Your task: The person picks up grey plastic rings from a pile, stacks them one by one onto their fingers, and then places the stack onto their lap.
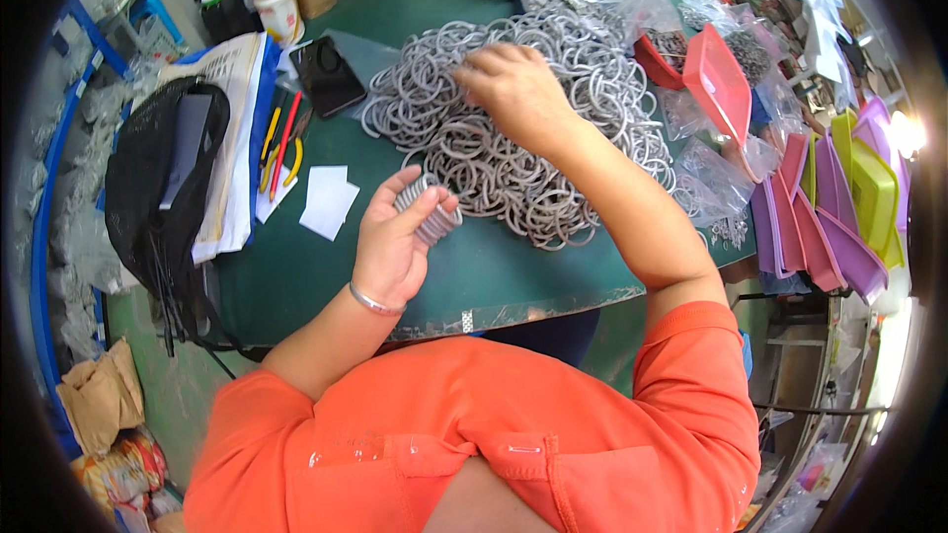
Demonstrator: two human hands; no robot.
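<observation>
A big heap of grey metal rings (494, 153) covers the middle of the green table (326, 306). My left hand (390, 237), with a bracelet at the wrist, is closed round a stack of grey metal rings (434, 217) lined up side by side, just off the heap's near left edge. My right hand (518, 99) reaches over the upper part of the heap, fingers pointing left. Motion smears its fingertips, so I cannot see whether they pinch a ring.
Left of the heap lie a black phone (329, 77), white paper slips (329, 202), a red pen (286, 143) and yellow-handled pliers (294, 160). A black mesh bag (148, 188) sits at the left edge. Red trays (718, 84) and stacked coloured bins (829, 197) stand at right.
</observation>
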